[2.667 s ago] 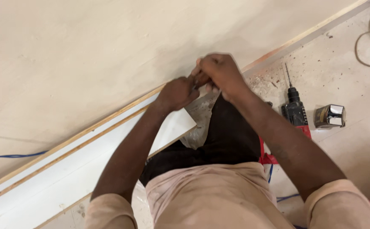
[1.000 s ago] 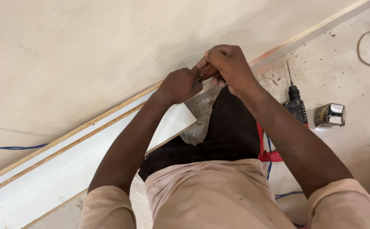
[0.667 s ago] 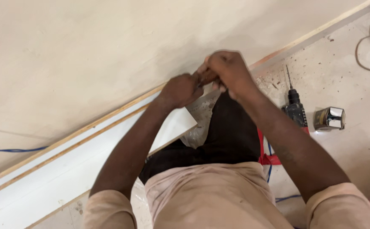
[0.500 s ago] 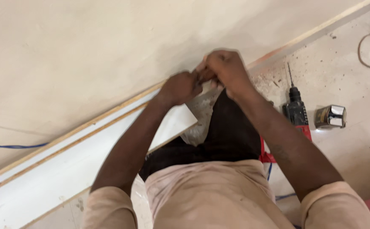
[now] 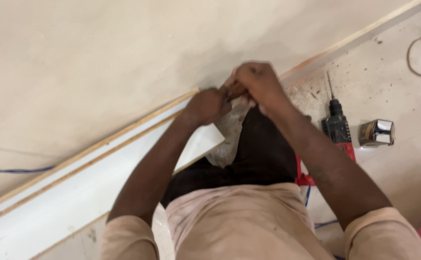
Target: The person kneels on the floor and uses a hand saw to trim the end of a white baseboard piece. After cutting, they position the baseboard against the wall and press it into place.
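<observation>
My left hand (image 5: 205,103) and my right hand (image 5: 255,82) meet close together at the foot of the beige wall (image 5: 123,58), right where a white board with a plywood edge (image 5: 75,188) ends. Both hands have their fingers curled shut around something small between them. That small thing is hidden by the fingers and motion blur. A crumpled clear plastic sheet (image 5: 227,139) lies just below the hands, beside my dark trouser leg (image 5: 263,154).
A power drill with a bit (image 5: 336,124) lies on the dusty floor to the right, with a shiny metal tape-measure-like box (image 5: 376,132) beside it. A cable (image 5: 420,48) loops at top right. A blue cable (image 5: 13,170) runs along the wall at left.
The hands stay joined at the same spot by the wall; the view shifts slightly and the right hand blurs with small movement.
</observation>
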